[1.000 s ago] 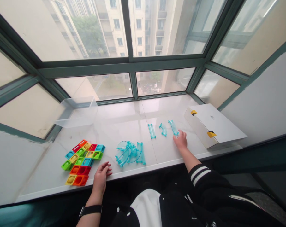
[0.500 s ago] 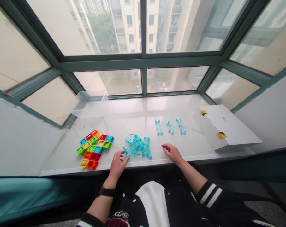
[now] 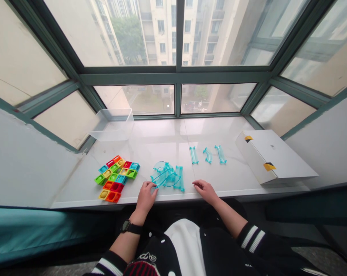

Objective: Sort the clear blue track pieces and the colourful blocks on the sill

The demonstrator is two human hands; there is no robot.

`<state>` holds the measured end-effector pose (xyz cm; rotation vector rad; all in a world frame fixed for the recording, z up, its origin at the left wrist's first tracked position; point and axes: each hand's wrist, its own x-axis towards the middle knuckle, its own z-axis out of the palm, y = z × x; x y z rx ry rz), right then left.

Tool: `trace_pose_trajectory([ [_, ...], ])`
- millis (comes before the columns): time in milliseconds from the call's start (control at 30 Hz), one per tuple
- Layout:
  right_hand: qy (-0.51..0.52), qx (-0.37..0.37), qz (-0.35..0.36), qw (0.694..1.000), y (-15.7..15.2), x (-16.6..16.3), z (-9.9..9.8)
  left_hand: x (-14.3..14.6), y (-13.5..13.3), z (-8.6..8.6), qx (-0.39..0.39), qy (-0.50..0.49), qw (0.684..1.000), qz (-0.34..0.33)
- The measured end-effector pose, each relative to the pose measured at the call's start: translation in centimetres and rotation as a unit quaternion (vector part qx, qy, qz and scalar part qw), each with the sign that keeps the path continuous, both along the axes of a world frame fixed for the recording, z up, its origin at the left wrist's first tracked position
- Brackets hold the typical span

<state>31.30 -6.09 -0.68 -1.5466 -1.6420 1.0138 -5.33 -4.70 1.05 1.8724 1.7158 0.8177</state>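
Observation:
A pile of clear teal track pieces (image 3: 168, 175) lies near the front edge of the white sill (image 3: 162, 143). My left hand (image 3: 146, 195) rests just left of the pile, its fingertips touching the pile's edge, fingers loosely curled with nothing held. My right hand (image 3: 205, 189) lies on the sill to the pile's right, fingers apart and empty. Three separate teal track pieces (image 3: 208, 155) sit in a row farther back. A cluster of coloured blocks (image 3: 116, 177) lies to the left.
A clear plastic tub (image 3: 113, 124) stands at the back left by the window. A white flat box (image 3: 272, 157) with yellow tabs lies at the right. Window frames enclose the sill on three sides.
My right hand has drawn back from the three far track pieces to the front edge. My left hand has moved right from beside the coloured blocks to the teal pile.

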Motion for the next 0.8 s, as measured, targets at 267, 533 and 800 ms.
trace_pose_trajectory([
  [267,-0.021,-0.004,0.011,1.0,-0.1,-0.4,-0.6,0.0,-0.5,0.0,-0.022,-0.04,0.999,0.011],
  [533,-0.033,0.002,0.011,0.999,-0.1,-0.3,-1.3,0.0,-0.6,0.5,-0.033,-0.077,0.996,0.025],
  [800,-0.01,0.066,0.037,0.997,0.5,-2.6,2.1,-0.1,-0.6,-0.3,-0.032,-0.066,0.997,0.025],
])
